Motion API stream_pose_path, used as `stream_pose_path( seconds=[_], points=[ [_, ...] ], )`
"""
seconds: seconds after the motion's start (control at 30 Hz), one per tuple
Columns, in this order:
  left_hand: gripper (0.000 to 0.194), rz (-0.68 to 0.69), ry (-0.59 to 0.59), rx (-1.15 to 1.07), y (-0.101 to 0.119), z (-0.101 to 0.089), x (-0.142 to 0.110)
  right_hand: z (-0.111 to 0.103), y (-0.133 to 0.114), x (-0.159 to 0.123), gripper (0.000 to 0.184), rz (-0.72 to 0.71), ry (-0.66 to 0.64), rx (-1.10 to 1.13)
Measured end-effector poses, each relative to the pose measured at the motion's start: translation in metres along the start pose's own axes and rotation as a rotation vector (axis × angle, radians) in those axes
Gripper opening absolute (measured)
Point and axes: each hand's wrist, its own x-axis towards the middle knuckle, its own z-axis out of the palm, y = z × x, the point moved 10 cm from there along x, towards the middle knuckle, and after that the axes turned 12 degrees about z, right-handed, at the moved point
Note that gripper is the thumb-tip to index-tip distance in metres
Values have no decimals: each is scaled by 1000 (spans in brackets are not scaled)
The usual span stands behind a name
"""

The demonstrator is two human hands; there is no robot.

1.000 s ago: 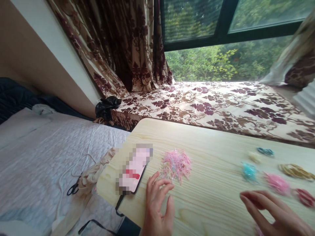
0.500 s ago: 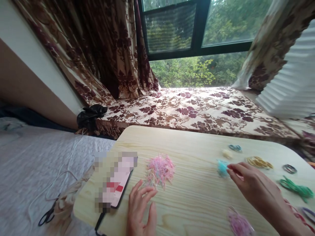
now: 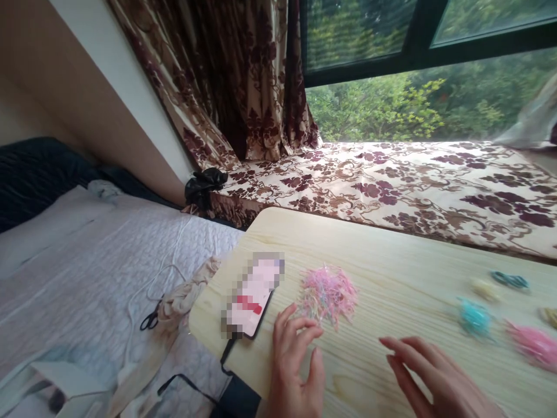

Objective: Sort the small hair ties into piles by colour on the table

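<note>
A loose pile of pink, see-through thin strips (image 3: 329, 292) lies on the pale wooden table (image 3: 369, 244). My left hand (image 3: 297, 360) rests just in front of the pile's near left side, with bent fingers apart and nothing in them. To the right, my right hand (image 3: 429, 371) hovers over the table with its thumb apart from the fingers; nothing shows between them. Beyond it lie a turquoise bundle (image 3: 474, 318), a bright pink bundle (image 3: 533, 343) and a small cream bundle (image 3: 485, 289). These bundles look blurred.
A phone (image 3: 256, 307), partly pixelated, lies left of the pile. A looped teal cord (image 3: 510, 280) is at the right, near a tan item (image 3: 550, 316) cut by the edge. On the bed (image 3: 117, 261) are scissors (image 3: 150, 319) and a white cable. A patterned window ledge (image 3: 348, 180) borders the table.
The view has swung left. My right hand has left the turquoise bundle, moved back toward the pile and opened. My left hand stays near the pile.
</note>
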Motion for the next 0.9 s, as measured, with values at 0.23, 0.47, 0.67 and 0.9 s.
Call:
stream_pose_path(
  seconds=[0.23, 0.47, 0.67, 0.9],
  points=[
    [41, -32, 34, -55, -2, 2, -2, 47, -45, 27, 40, -85, -99, -59],
    [40, -104, 81, -70, -3, 2, -3, 46, -50, 42, 41, -137, -91, -86],
    [40, -91, 73, -53, -3, -1, 0, 35, -35, 44, 33, -79, -87, -42],
    [38, -79, 68, -57, -3, 1, -2, 45, -44, 50, 23, -36, -42, -47]
  ],
)
